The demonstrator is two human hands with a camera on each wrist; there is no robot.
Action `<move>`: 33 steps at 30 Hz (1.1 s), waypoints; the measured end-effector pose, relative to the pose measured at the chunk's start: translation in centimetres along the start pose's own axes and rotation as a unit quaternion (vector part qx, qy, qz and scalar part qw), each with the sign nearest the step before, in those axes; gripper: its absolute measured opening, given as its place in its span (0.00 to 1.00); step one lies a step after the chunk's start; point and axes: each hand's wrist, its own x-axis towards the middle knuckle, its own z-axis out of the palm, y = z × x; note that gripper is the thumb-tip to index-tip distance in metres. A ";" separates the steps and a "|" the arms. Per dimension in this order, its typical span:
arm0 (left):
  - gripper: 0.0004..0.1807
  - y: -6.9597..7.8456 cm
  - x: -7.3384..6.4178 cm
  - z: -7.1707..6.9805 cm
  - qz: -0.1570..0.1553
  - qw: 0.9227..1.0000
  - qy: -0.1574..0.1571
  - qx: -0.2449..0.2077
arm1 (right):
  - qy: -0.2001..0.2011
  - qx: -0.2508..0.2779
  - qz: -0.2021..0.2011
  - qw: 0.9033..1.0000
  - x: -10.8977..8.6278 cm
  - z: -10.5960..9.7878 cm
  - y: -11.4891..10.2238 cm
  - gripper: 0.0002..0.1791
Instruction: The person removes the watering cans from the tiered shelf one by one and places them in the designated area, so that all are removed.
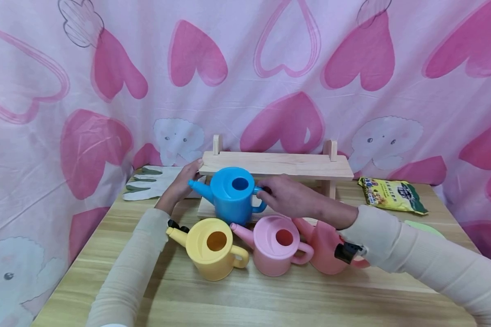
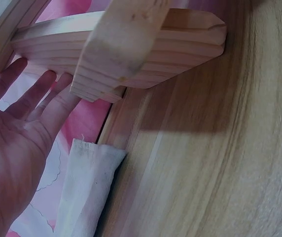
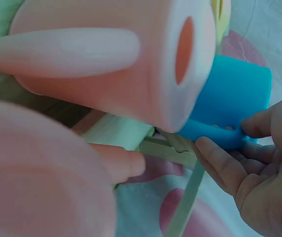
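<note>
A blue watering can [image 1: 234, 200] is held by its handle between the thumb and fingers of my right hand [image 1: 290, 196]. In the right wrist view, that hand [image 3: 266, 173] pinches the blue handle [image 3: 215, 136]. The can overlaps the front of a two-tier wooden shelf [image 1: 274, 163] in the head view, its spout pointing left. My left hand [image 1: 184, 184] is at the shelf's left end. In the left wrist view its straight fingers [image 2: 57, 106] reach to the wooden side piece [image 2: 190, 39]. Yellow [image 1: 208, 263] and pink [image 1: 272, 263] watering cans stand in front.
A coral-pink watering can [image 1: 327, 254] stands at the right, partly behind my right forearm. White and green gloves [image 1: 143, 188] lie left of the shelf. A yellow packet [image 1: 393, 195] and part of a light green thing [image 1: 425, 228] lie to the right. Heart-patterned cloth [image 1: 229, 109] hangs behind.
</note>
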 end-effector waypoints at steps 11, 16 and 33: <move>0.37 0.3 0.1 0.3 -0.032 0.999 -0.015 -0.016 | 0.043 0.013 -0.003 0.999 -0.1 -2.7 -1.3 0.11; 0.35 0.2 -0.1 0.3 -0.016 0.999 -0.018 -0.033 | 0.067 0.007 -0.013 0.998 -1.1 -4.2 -1.8 0.11; 0.38 0.0 0.0 0.3 -0.009 0.998 -0.024 -0.062 | 0.130 -0.028 0.044 0.990 -9.1 -8.7 -0.8 0.14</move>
